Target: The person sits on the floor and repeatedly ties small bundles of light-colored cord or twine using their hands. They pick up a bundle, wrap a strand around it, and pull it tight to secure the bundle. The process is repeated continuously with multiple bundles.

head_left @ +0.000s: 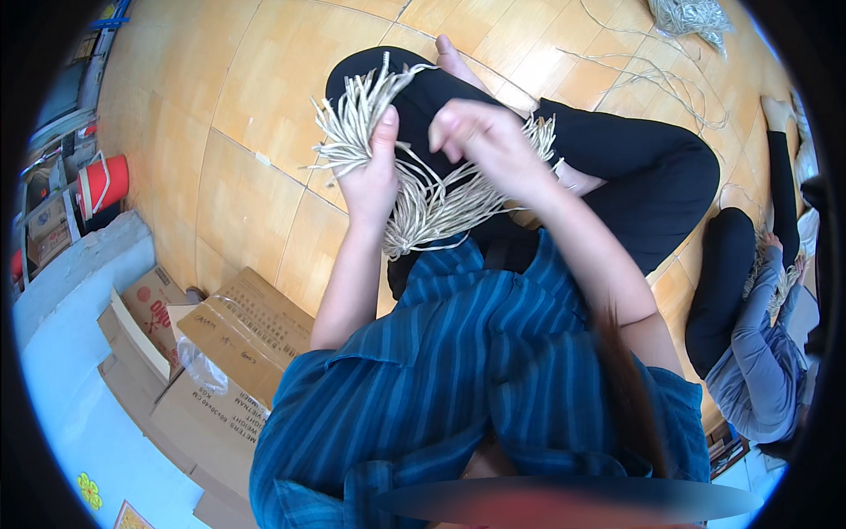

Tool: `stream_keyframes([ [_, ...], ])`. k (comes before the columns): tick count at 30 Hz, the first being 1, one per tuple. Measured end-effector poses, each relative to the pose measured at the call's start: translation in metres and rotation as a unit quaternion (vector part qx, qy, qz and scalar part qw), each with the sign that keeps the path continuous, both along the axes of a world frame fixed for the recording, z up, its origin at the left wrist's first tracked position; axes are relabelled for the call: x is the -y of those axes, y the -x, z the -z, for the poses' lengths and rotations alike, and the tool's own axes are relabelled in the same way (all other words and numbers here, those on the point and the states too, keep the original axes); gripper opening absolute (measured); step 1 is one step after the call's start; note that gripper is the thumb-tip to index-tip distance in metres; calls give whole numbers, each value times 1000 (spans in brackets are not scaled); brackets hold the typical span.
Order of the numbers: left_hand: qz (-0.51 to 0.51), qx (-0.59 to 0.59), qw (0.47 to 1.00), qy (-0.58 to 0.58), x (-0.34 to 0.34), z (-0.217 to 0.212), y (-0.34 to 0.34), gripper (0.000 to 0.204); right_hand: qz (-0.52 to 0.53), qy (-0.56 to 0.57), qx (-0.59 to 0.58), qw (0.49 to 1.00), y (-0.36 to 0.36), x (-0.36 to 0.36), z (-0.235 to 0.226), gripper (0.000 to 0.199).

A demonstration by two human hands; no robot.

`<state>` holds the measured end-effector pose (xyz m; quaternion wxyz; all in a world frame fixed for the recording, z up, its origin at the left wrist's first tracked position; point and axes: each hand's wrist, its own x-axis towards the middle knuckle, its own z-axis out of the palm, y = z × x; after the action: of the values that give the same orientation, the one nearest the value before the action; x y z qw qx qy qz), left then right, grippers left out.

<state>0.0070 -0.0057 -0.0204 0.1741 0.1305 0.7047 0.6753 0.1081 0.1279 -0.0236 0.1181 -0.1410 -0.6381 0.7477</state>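
My left hand is closed round a bunch of beige cords, its thumb pressed against them. The loose cord ends fan out above the fist. More of the same cord lies across my lap in a thick, gathered bundle, pulled tight at its lower left end. Its upper right end spreads out beyond my right wrist. Over this bundle, to the right of the left fist, my right hand hovers with fingers curled and pinched together. Whether a strand is between those fingertips I cannot make out.
Loose cord strands trail over the tiled floor toward a plastic bag of cord. Cardboard boxes stand at lower left, below a red bucket. At right, another person sits handling similar cord.
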Motion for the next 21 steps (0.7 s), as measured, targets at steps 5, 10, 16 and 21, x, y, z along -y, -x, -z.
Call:
stream_keyframes([
  [5, 94, 170, 973, -127, 13, -4, 13, 29, -47, -133, 136, 981, -21, -44, 0, 4],
  [10, 138, 133, 979, -63, 19, -7, 13, 10, -85, -229, 63, 968, -28, -32, 9, 7],
  [16, 92, 198, 971, -99, 16, -13, 8, 23, -111, -381, 34, 917, -26, -15, 15, 10],
  [21, 91, 229, 963, -113, 14, -16, 9, 31, -168, -347, 60, 921, -30, -18, 10, 10],
])
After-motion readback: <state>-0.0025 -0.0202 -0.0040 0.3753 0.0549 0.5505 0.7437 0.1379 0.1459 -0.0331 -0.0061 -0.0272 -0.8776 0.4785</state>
